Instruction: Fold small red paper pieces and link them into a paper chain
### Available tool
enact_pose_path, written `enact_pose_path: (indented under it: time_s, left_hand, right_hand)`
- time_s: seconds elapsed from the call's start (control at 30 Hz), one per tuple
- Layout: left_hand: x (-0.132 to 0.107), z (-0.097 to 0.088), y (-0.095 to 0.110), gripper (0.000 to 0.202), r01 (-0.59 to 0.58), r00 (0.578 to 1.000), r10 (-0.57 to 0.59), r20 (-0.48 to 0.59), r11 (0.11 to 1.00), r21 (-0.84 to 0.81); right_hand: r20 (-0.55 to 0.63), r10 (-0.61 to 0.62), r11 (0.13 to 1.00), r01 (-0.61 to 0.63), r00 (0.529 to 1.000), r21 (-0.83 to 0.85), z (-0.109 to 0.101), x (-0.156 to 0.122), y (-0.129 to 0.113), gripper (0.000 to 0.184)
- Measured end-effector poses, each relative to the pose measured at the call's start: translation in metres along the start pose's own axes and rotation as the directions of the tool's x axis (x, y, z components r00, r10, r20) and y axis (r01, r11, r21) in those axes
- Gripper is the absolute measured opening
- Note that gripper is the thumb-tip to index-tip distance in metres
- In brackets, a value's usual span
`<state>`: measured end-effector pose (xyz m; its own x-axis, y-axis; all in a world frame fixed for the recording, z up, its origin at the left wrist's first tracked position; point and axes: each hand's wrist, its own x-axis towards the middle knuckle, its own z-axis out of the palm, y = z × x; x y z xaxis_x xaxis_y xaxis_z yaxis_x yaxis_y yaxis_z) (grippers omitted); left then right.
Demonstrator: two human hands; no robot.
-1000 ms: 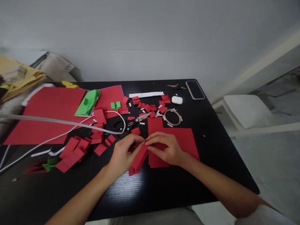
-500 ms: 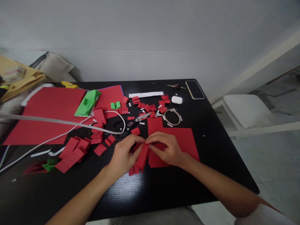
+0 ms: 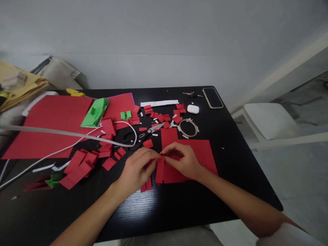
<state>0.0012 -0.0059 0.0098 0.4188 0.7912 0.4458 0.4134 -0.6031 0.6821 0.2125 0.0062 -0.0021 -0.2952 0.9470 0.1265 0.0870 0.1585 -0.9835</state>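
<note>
Strip [image 3: 160,172], one, red, pinched by left hand [image 3: 137,169], right hand [image 3: 186,161].

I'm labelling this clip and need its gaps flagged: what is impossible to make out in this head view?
Head view, red paper strip: its top end is covered by the left hand and right hand pinching it.
The red sheet: part hidden under the right hand.
The small item beside the phone: too small to identify.
The yellow stack: blurred, cut by the left edge.
</note>
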Motion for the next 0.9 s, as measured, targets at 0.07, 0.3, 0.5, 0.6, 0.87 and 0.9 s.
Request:
enact_pose_path:
  time_s: [0.07,0.3,0.5,0.6,0.87,0.9]
  left_hand:
    - [-0.001,0.000,-0.001,0.017,-0.006,1.000,0.006,0.006,1.000,-0.003]
    - [-0.004,0.002,-0.003,0.016,0.031,0.999,-0.031,-0.018,0.999,0.008]
    - [-0.003,0.000,-0.001,0.018,0.034,0.999,-0.035,-0.016,0.999,-0.016]
    - [-0.001,-0.005,-0.001,0.027,0.008,0.999,-0.006,0.045,0.999,-0.045]
    - [0.000,-0.015,-0.001,0.038,-0.021,0.969,0.033,0.244,0.999,-0.050]
    - [0.000,-0.016,-0.001,0.035,-0.016,0.969,0.027,0.246,0.999,-0.048]
  right_hand:
    - [-0.001,0.035,0.999,-0.035,0.999,0.036,0.001,0.000,0.000,0.009]
    - [0.000,0.136,0.975,-0.134,0.991,0.177,0.001,0.001,0.002,0.019]
    - [0.058,0.212,0.947,-0.220,0.976,0.234,-0.004,0.005,0.003,0.022]
    - [0.146,0.268,0.919,-0.299,0.952,0.258,-0.006,0.006,0.004,0.026]
    - [0.256,0.330,0.858,-0.402,0.909,0.320,-0.004,0.007,0.007,0.031]
    - [0.271,0.324,0.854,-0.404,0.906,0.328,-0.004,0.007,0.007,0.029]
